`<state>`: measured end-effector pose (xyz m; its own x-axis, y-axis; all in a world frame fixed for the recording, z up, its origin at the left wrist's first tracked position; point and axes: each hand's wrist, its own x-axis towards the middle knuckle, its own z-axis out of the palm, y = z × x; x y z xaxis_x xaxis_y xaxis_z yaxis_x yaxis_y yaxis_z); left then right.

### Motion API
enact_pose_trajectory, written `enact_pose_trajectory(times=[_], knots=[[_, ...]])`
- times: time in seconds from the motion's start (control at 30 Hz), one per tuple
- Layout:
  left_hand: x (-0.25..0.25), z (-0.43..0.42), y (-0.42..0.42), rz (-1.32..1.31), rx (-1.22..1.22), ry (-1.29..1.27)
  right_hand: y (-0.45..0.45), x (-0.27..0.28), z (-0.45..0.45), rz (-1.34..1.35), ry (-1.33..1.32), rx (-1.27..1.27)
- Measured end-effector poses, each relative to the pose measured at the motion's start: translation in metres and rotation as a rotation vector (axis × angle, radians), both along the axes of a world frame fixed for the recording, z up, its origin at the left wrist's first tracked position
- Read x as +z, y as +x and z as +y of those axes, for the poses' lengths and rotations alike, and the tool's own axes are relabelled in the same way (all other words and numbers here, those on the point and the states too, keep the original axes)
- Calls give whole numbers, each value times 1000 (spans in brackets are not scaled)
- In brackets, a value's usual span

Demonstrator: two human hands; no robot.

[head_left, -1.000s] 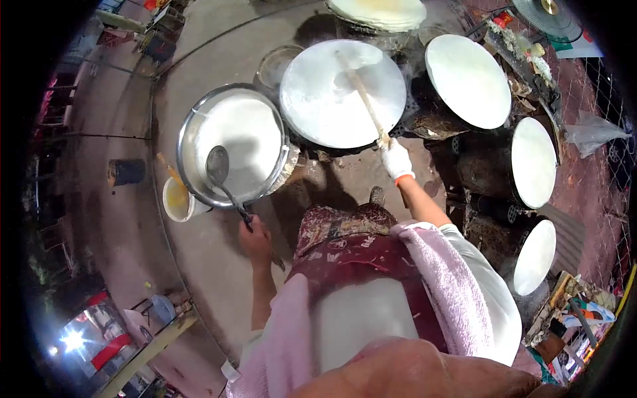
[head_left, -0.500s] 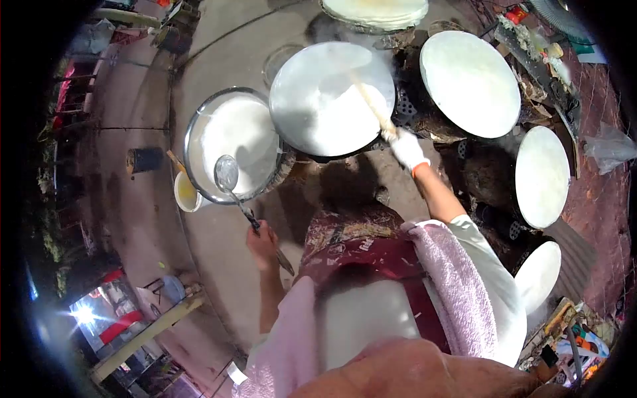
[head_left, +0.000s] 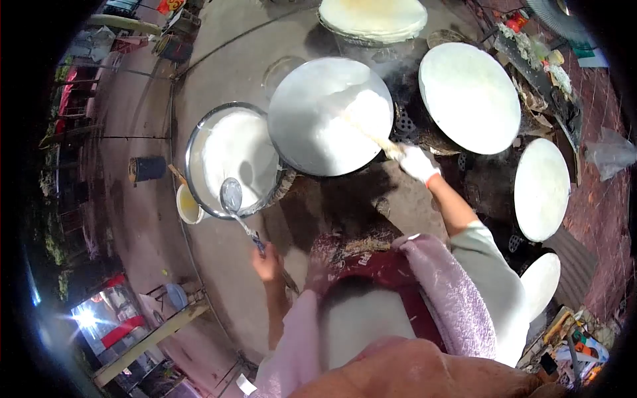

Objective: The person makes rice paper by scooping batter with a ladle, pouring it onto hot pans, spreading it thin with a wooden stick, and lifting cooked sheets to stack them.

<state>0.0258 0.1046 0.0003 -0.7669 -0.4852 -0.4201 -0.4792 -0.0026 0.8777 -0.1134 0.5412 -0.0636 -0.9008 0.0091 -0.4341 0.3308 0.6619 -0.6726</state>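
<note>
My left hand (head_left: 268,263) is closed round the handle of a ladle (head_left: 231,195), whose bowl hangs over the near rim of a metal basin (head_left: 194,179) of white batter (head_left: 229,146). In a white glove with an orange cuff, my right hand (head_left: 418,164) grips a wooden spreader (head_left: 375,139). Its far end rests over the round griddle (head_left: 298,93), blurred against the white layer there. A brighter white patch lies on the griddle's right part. Steam hides some of that surface.
More round griddles with white sheets curve along the right, including a large one (head_left: 470,98), another (head_left: 541,190) and a lower one (head_left: 540,285). A stack of pale rounds (head_left: 373,18) stands at the top. Beside the basin is a small pail (head_left: 190,204).
The view has tilted, so the griddles and basin sit lower. My right hand has drawn the spreader slightly toward the griddle's near right edge. The ladle stays by the basin rim.
</note>
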Motion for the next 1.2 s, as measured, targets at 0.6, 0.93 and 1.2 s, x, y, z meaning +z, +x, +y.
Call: enact_pose_trajectory(times=[0.6, 0.93, 1.2], knots=[[13, 18, 4, -11, 59, 84, -41, 13, -37, 195, -212, -84], [35, 62, -37, 50, -128, 88, 48, -29, -11, -6, -863, -508], [30, 65, -38, 62, -118, 95, 42, -27, -18, -172, -842, -406]])
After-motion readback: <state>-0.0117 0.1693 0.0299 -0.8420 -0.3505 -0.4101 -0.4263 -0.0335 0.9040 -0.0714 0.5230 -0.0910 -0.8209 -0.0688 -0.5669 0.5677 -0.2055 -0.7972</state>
